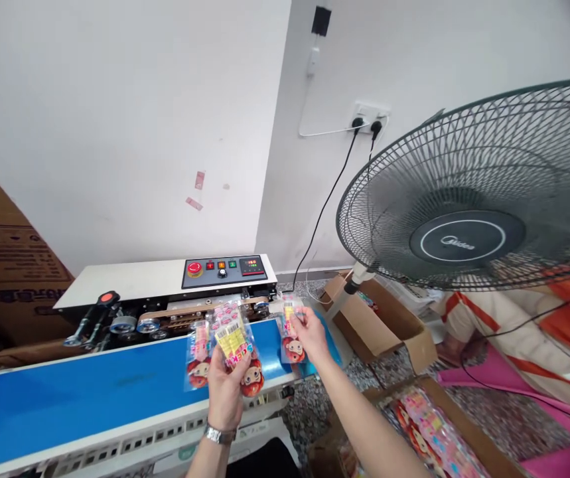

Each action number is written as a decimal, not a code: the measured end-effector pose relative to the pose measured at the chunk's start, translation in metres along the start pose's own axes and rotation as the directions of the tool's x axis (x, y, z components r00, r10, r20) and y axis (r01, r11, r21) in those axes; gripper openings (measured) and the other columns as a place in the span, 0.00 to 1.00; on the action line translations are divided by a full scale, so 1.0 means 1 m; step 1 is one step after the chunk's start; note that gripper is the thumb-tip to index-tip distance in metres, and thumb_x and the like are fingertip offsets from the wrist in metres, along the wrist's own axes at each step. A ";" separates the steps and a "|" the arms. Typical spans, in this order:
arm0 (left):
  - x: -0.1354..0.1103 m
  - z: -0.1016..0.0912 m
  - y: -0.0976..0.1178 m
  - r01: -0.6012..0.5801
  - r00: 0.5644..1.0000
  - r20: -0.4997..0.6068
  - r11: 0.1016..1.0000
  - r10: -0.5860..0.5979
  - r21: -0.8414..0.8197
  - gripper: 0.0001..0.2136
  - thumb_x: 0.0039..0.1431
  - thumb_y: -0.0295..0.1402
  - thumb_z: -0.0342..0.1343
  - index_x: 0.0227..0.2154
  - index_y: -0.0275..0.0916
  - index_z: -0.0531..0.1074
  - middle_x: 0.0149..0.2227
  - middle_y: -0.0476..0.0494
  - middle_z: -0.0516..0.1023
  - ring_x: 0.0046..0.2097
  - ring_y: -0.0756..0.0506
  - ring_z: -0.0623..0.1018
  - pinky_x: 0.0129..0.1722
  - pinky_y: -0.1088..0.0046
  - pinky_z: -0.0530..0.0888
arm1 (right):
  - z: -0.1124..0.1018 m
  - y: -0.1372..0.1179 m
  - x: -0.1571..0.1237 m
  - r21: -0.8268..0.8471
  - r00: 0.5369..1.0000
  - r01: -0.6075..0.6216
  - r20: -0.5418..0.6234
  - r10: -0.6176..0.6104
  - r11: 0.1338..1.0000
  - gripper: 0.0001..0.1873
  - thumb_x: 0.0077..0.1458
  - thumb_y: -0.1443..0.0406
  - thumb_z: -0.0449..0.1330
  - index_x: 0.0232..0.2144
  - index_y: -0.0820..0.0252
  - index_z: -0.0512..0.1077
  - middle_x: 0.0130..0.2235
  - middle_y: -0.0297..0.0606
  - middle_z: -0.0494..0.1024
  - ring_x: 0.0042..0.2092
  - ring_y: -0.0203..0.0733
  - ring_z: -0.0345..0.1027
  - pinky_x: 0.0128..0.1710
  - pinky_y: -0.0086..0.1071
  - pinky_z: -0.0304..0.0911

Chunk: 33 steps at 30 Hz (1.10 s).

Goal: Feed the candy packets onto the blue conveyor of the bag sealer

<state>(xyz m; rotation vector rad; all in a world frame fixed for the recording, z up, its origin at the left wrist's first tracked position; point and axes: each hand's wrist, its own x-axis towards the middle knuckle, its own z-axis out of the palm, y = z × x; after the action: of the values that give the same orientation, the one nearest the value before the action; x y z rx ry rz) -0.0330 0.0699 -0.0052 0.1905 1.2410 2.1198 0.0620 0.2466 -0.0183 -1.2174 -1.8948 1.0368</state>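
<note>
My left hand [227, 392] grips clear plastic packets [235, 342] with a yellow barcode label and a red-haired cartoon figure; how many are in it I cannot tell. Between thumb and fingers of my right hand [309, 333] is one similar packet [293, 348], held over the right end of the blue conveyor belt [130, 380]. Left of my left hand, another packet [198, 358] lies on the belt, partly covered by the held ones. Behind the belt stands the white band sealing machine [130, 284] with a control panel [223, 271] and a lit display.
A large fan [464, 239] juts in from the right. Beneath it is an open cardboard box [381, 325]. More packets [434, 431] fill a box at lower right, near a seated person's leg [513, 352] and a pink stool [494, 378]. Plugged cords [337, 192] run down the wall.
</note>
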 end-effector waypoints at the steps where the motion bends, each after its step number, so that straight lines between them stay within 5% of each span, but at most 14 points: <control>1: 0.000 -0.001 0.000 0.002 1.000 0.004 1.000 -0.002 0.009 0.27 0.42 0.32 0.65 0.47 0.39 0.64 0.39 0.42 0.77 0.36 0.45 0.77 0.38 0.67 0.73 | 0.001 0.006 0.006 -0.060 1.000 -0.021 0.016 0.022 0.998 0.11 0.50 0.60 0.54 0.36 0.57 0.66 0.24 0.31 0.73 0.25 0.37 0.67 0.24 0.27 0.60; 7: 0.001 0.002 -0.001 0.002 1.000 -0.004 0.999 -0.001 0.036 0.27 0.40 0.33 0.66 0.45 0.38 0.64 0.38 0.41 0.77 0.35 0.44 0.77 0.36 0.67 0.74 | 0.021 -0.007 0.010 -0.222 0.983 0.016 0.180 0.025 0.975 0.14 0.48 0.64 0.56 0.39 0.59 0.68 0.25 0.33 0.75 0.30 0.41 0.70 0.30 0.29 0.60; 12: 0.002 0.003 -0.004 -0.065 0.998 0.016 0.993 0.064 0.095 0.26 0.42 0.33 0.65 0.46 0.38 0.64 0.41 0.40 0.76 0.37 0.43 0.77 0.37 0.67 0.73 | 0.022 -0.043 -0.021 0.064 0.952 0.121 0.274 -0.134 0.991 0.20 0.50 0.59 0.56 0.46 0.58 0.64 0.41 0.40 0.73 0.38 0.40 0.69 0.36 0.31 0.64; 16: 0.000 0.005 -0.005 -0.144 0.989 0.074 0.965 0.131 0.221 0.27 0.42 0.32 0.64 0.48 0.38 0.64 0.44 0.39 0.74 0.42 0.42 0.75 0.41 0.67 0.72 | 0.019 -0.062 -0.049 0.109 0.901 0.143 0.398 -0.175 0.984 0.25 0.42 0.61 0.64 0.45 0.57 0.64 0.34 0.34 0.73 0.33 0.38 0.68 0.32 0.30 0.64; 24: -0.004 0.010 -0.001 -0.008 0.998 0.064 0.996 0.014 -0.088 0.23 0.49 0.35 0.60 0.50 0.42 0.66 0.47 0.41 0.74 0.51 0.42 0.71 0.51 0.65 0.66 | 0.012 -0.051 -0.043 0.310 0.928 -0.005 0.356 -0.111 0.951 0.23 0.47 0.61 0.59 0.46 0.55 0.60 0.37 0.35 0.76 0.36 0.40 0.72 0.34 0.32 0.66; 26: -0.001 0.007 -0.002 0.019 0.999 0.031 0.995 -0.016 -0.099 0.22 0.48 0.36 0.60 0.48 0.42 0.67 0.46 0.42 0.75 0.50 0.42 0.72 0.50 0.65 0.67 | 0.006 -0.039 -0.032 0.256 0.954 -0.043 0.298 -0.037 0.966 0.24 0.48 0.59 0.58 0.47 0.55 0.59 0.33 0.34 0.75 0.31 0.40 0.71 0.29 0.30 0.64; 30: 0.002 0.003 -0.001 0.039 0.999 0.005 0.996 -0.039 -0.080 0.19 0.47 0.36 0.62 0.44 0.42 0.68 0.42 0.45 0.77 0.43 0.45 0.76 0.46 0.68 0.70 | -0.003 -0.017 -0.006 -0.158 0.994 -0.052 0.089 0.067 0.986 0.23 0.45 0.61 0.61 0.46 0.56 0.63 0.28 0.32 0.74 0.32 0.42 0.70 0.31 0.30 0.61; 33: 0.003 0.003 0.001 0.025 1.000 0.013 0.998 -0.024 -0.061 0.20 0.45 0.35 0.63 0.44 0.42 0.68 0.41 0.45 0.77 0.40 0.46 0.76 0.43 0.69 0.71 | 0.006 -0.012 0.008 -0.354 0.992 -0.039 0.102 0.079 0.934 0.24 0.44 0.63 0.63 0.45 0.56 0.65 0.29 0.34 0.75 0.35 0.44 0.71 0.34 0.30 0.60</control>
<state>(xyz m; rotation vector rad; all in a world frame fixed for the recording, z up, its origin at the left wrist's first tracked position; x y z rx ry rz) -0.0343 0.0734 -0.0037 0.1599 1.1640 2.1297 0.0493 0.2490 -0.0103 -1.4472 -2.2140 0.8339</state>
